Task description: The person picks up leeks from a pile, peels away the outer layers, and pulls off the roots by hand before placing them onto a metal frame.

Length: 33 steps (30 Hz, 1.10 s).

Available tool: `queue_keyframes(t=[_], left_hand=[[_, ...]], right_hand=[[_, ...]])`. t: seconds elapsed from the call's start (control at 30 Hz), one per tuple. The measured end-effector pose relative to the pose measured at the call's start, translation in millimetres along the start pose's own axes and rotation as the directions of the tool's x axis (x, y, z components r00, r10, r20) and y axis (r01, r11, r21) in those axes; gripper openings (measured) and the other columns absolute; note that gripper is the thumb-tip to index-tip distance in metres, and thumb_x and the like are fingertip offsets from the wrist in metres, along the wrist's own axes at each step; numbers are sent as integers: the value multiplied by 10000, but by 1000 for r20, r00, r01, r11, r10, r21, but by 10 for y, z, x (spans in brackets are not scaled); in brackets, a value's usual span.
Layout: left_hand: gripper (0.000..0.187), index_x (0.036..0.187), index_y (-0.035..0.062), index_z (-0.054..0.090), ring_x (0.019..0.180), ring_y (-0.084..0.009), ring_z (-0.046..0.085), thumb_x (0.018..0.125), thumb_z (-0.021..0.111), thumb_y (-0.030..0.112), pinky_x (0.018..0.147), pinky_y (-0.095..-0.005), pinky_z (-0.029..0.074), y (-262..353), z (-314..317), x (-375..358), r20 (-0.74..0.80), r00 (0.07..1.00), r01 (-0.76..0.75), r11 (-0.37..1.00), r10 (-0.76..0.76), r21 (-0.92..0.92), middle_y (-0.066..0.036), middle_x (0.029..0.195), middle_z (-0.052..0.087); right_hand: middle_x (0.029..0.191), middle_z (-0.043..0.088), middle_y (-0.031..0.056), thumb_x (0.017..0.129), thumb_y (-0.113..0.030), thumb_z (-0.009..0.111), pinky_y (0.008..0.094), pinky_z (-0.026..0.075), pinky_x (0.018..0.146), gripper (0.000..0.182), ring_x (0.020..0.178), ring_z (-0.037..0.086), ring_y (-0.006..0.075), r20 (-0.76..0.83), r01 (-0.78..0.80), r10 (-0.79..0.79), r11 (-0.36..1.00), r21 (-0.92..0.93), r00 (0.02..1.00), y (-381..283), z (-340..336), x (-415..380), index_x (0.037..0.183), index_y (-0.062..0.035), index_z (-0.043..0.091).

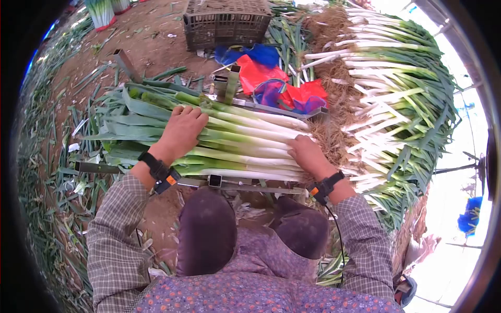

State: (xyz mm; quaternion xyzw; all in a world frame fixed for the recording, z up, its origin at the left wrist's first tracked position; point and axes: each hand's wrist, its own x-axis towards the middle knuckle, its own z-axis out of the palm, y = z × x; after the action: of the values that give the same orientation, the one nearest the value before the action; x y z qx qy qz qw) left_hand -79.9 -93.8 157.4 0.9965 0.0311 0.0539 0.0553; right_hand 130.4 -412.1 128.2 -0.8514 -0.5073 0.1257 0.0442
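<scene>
A row of leeks (pixel 245 136) lies across a metal frame (pixel 255 188) in front of my knees, green leaves to the left and white stems with brown roots to the right. My left hand (pixel 182 130) rests on the green part, its fingers curled down over the stalks. Near the root end, my right hand (pixel 309 154) is on the white stems, its fingertips bent against them. How firmly either hand grips is hidden by the hands themselves.
A large heap of leeks (pixel 402 104) fills the right side. Beyond the frame are a dark plastic crate (pixel 224 28), red bags (pixel 255 75) and a blue bag (pixel 261 55). Metal posts (pixel 127 67) stick up from the frame. Loose leaves litter the ground at left.
</scene>
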Motion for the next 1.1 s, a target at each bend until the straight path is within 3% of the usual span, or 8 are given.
queue_keyframes(t=[0.27, 0.33, 0.47, 0.57, 0.6, 0.73, 1.0, 1.1], left_hand=[[410, 999, 107, 563, 983, -290, 569, 632, 722, 20, 907, -408, 388, -183, -698, -221, -150, 989, -11, 1000, 6, -28, -75, 939, 569], [454, 1052, 107, 579, 1006, -293, 565, 632, 731, 30, 895, -403, 392, -209, -766, -370, -148, 989, -12, 999, 7, -32, -78, 965, 576], [514, 1099, 148, 575, 1087, -270, 539, 630, 768, 59, 942, -427, 372, -2, -565, -720, -30, 998, 56, 998, -57, -7, -52, 1025, 570], [520, 1080, 144, 595, 1129, -281, 514, 606, 797, 73, 1003, -448, 348, 128, -68, -913, 97, 995, 6, 996, 2, -84, -50, 1078, 563], [515, 1079, 150, 597, 1129, -277, 513, 610, 795, 76, 1001, -443, 349, 168, 23, -936, 65, 998, -14, 994, 21, -104, -46, 1074, 565], [479, 1063, 170, 600, 1118, -264, 514, 628, 778, 79, 982, -427, 362, 294, 209, -961, 49, 997, -50, 983, 59, -174, -30, 1054, 571], [371, 1032, 143, 602, 1070, -281, 528, 689, 730, 82, 901, -408, 426, 339, 633, -993, 70, 992, 107, 990, -100, -93, -57, 1023, 584], [342, 1044, 124, 604, 1062, -303, 532, 724, 718, 84, 899, -429, 441, 224, 491, -1042, 119, 991, 89, 946, -54, -311, -68, 1037, 586]], right_hand=[[1001, 641, 141, 887, -200, 612, 447, 503, 799, 319, 922, 616, 357, -250, 147, -100, 973, 176, 963, -134, -495, -63, 1186, -92, 625], [1013, 638, 142, 896, -179, 601, 439, 498, 810, 314, 919, 618, 364, -221, 158, -106, 960, 233, 970, -292, -827, -161, 1197, -92, 620], [994, 660, 161, 865, -152, 622, 448, 499, 803, 292, 932, 627, 362, -159, 235, -192, 916, 324, 968, -238, -421, -290, 1150, -91, 629], [992, 669, 166, 839, -151, 641, 458, 500, 804, 298, 941, 630, 359, 198, 72, -117, 972, 222, 973, -209, -47, -389, 1134, -109, 642], [978, 673, 160, 814, -143, 655, 464, 505, 801, 311, 926, 636, 350, 291, 143, -157, 987, 67, 944, -76, 232, -374, 1125, -144, 656], [921, 682, 124, 791, -123, 655, 465, 512, 771, 345, 909, 643, 336, 269, 158, -144, 987, -31, 952, 61, 487, -479, 1127, -205, 666], [856, 678, 140, 775, -159, 659, 501, 500, 716, 201, 833, 648, 374, 239, 158, -149, 987, -17, 960, 53, 624, -381, 975, -155, 639], [848, 672, 147, 759, -159, 675, 499, 501, 711, 188, 829, 644, 380, 195, 185, -178, 983, -18, 965, 72, 633, -367, 940, -134, 632]])
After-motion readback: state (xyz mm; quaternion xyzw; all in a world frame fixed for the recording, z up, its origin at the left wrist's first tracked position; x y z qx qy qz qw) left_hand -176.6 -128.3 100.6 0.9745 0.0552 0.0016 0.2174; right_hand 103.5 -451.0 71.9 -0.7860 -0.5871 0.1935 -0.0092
